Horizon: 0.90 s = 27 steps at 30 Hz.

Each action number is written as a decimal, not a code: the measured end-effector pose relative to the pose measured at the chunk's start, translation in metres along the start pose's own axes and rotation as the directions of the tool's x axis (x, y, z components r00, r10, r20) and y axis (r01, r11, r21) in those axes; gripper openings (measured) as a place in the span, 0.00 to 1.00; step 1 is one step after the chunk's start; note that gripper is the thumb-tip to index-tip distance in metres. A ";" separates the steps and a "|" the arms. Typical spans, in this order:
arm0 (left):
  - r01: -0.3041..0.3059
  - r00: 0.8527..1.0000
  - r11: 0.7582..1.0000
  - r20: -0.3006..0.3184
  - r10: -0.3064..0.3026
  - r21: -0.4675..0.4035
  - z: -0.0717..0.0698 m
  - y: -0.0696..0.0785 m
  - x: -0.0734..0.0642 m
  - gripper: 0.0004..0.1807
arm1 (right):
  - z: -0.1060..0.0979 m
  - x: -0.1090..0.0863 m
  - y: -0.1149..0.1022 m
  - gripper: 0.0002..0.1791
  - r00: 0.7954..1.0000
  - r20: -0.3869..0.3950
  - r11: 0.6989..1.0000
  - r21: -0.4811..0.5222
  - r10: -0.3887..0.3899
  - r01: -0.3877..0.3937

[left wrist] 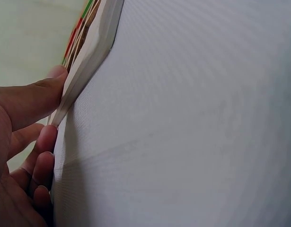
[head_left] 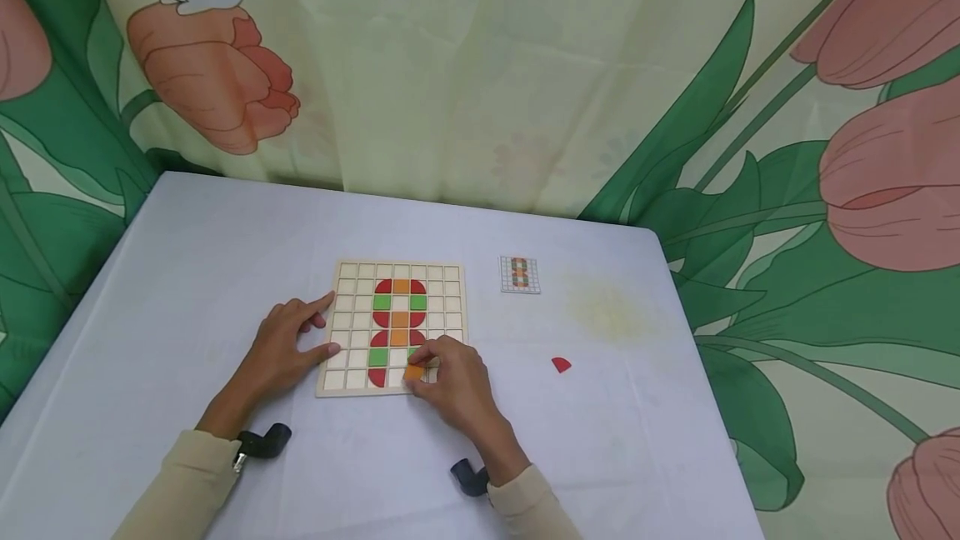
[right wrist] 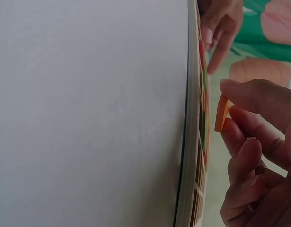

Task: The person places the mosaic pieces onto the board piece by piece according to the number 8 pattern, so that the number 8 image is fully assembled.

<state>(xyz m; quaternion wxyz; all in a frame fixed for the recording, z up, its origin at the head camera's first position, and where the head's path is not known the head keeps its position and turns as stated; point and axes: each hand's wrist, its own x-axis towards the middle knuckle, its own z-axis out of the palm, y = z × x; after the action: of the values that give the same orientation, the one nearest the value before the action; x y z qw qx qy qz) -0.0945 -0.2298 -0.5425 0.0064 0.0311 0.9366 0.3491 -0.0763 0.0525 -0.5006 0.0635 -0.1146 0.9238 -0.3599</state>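
A wooden grid board (head_left: 352, 377) lies on the table, with red quarter-round, green and orange square tiles (head_left: 401, 319) set in its cells in a figure-eight shape. My left hand (head_left: 281, 348) is at the board's left side, extended index finger and thumb touching its edge some way apart; the other fingers curl beside it. Over the board's lower right part, my right hand (head_left: 457, 382) pinches an orange square tile (right wrist: 222, 112) between thumb and fingertips. In the right wrist view the tile is tilted on edge, above the board surface. My right fingers hide some lower-right cells.
Right of the board lies a small pattern card (head_left: 519, 275) printed with a similar coloured figure. A loose red quarter-round tile (head_left: 561, 365) sits on the white tablecloth (head_left: 637, 440) further right. Behind the table hangs a curtain (head_left: 450, 65) with printed flowers.
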 end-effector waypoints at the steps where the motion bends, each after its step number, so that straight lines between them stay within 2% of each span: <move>1: -0.004 1.000 1.000 -0.001 0.004 0.001 0.000 0.000 0.000 0.48 | 0.002 0.001 -0.002 0.14 1.000 0.004 1.000 -0.006 -0.007 0.007; 11: -0.020 1.000 1.000 -0.004 0.020 0.006 0.000 -0.002 0.001 0.48 | 0.015 0.009 -0.011 0.12 0.996 0.060 0.992 -0.111 -0.060 0.066; 22: -0.018 1.000 1.000 -0.001 0.018 -0.005 -0.002 0.000 0.001 0.48 | 0.016 0.009 -0.013 0.09 0.993 0.077 0.985 -0.141 -0.092 0.102; 27: -0.028 1.000 1.000 -0.005 0.028 -0.003 -0.001 -0.001 0.001 0.47 | 0.018 0.012 -0.014 0.08 0.994 0.066 0.987 -0.133 -0.082 0.090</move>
<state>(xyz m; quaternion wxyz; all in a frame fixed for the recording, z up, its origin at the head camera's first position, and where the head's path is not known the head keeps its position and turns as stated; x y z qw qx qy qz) -0.0959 -0.2315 -0.5423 -0.0008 0.0431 0.9355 0.3507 -0.0816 0.0278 -0.5043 0.0680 -0.1693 0.9380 -0.2949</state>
